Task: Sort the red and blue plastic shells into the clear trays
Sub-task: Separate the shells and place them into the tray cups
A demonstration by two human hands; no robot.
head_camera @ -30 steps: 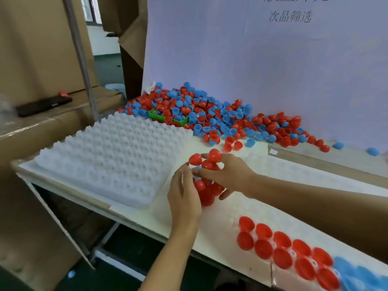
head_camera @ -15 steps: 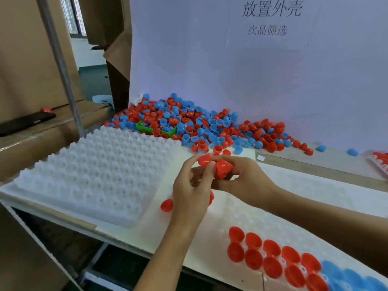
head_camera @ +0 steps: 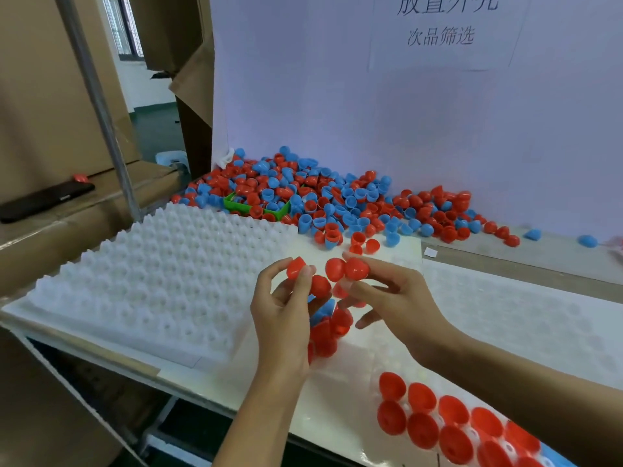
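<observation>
A big heap of red and blue shells (head_camera: 323, 200) lies against the white back wall. My left hand (head_camera: 283, 318) pinches a red shell (head_camera: 296, 267) at its fingertips and cradles more red shells (head_camera: 328, 332) and a blue one below. My right hand (head_camera: 391, 298) holds two red shells (head_camera: 347, 269) between thumb and fingers, close to the left hand. A clear tray (head_camera: 344, 399) lies under the hands; at its near right stand rows of placed red shells (head_camera: 435, 423). A stack of white dimpled trays (head_camera: 161, 281) lies at the left.
A green basket (head_camera: 256, 208) is half buried in the heap. Loose blue shells (head_camera: 532, 234) lie at the right along the wall. Cardboard boxes (head_camera: 43, 96) and a metal pole (head_camera: 101, 106) stand at the left; a black phone (head_camera: 43, 201) lies on a box.
Both hands stay together over the tray, handling a cluster of red shells. The left hand now pinches one red shell apart from the two in the right hand. The camera view shifted.
</observation>
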